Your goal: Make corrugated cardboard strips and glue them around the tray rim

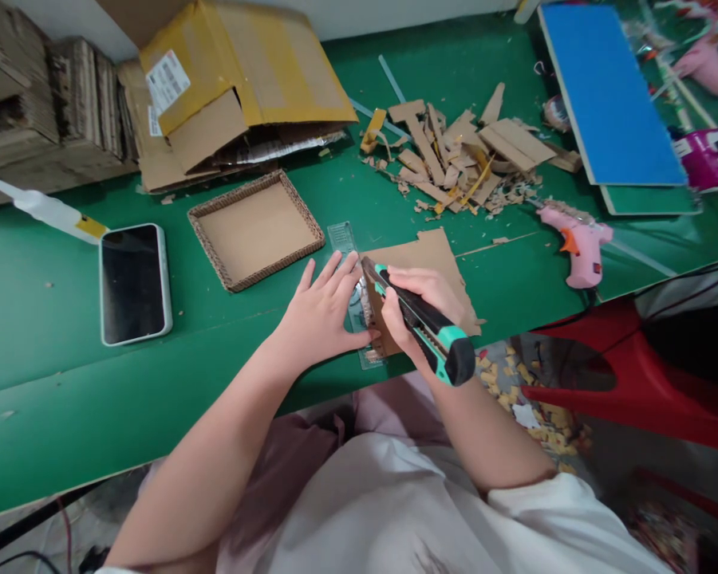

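My right hand [422,299] is wrapped round a black and teal utility knife [428,323]. The knife's blade end meets the left part of a flat cardboard piece [443,255], right beside a clear plastic ruler [342,237]. Over that ruler lies my left hand [329,311], fingers spread and pressing it down across the cardboard's left edge. Part of the ruler is hidden under the hand. To the left rests a shallow cardboard tray [233,279] with corrugated walls.
A phone [132,283] and a white glue bottle [48,209] lie at left. Behind are a taped cardboard box [287,64] and stacked cardboard [89,104]. Cardboard scraps [455,159], a pink glue gun [580,239] and a blue board [613,96] sit right. A red stool [640,383] stands below.
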`<state>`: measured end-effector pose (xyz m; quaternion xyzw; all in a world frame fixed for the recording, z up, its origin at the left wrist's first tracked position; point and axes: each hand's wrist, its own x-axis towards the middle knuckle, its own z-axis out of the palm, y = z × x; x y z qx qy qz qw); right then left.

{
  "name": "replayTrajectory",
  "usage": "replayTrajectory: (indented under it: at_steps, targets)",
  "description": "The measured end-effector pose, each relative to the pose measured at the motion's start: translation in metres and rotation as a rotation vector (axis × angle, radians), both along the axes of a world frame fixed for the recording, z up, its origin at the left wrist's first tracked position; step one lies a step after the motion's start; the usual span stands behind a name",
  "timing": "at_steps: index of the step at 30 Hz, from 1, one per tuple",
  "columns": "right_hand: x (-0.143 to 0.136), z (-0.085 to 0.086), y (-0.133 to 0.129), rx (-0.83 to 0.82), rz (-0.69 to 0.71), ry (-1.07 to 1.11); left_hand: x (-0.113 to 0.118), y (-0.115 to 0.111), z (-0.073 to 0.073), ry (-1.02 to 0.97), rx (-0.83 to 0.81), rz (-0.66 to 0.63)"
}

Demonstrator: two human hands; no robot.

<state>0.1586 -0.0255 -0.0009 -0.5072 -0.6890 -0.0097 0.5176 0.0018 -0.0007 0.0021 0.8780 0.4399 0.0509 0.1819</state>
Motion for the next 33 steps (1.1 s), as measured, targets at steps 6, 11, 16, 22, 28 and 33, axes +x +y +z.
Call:
replayTrajectory:
  at_steps: [6,11,16,22,28,33]
  targets:
    - [-0.002,-0.008,0.006,0.079,0.071,-0.009,0.0,0.0,0.002,0.018,-0.017,0.003]
    - [0.001,0.001,-0.002,0.017,-0.025,0.013,0.0,-0.001,0.0,0.002,0.015,0.007]
    - [0.002,0.001,-0.005,0.029,-0.006,0.021,0.0,0.0,-0.001,0.0,0.016,0.006]
    - [0.001,-0.003,-0.003,0.046,0.01,0.016,-0.001,0.0,-0.001,0.0,0.005,0.006]
    - [0.0,-0.004,-0.003,0.057,0.034,-0.003,0.0,0.001,0.0,0.012,-0.006,0.006]
    - [-0.003,-0.005,0.004,0.083,0.056,-0.052,0.0,0.001,0.001,0.012,-0.019,0.004]
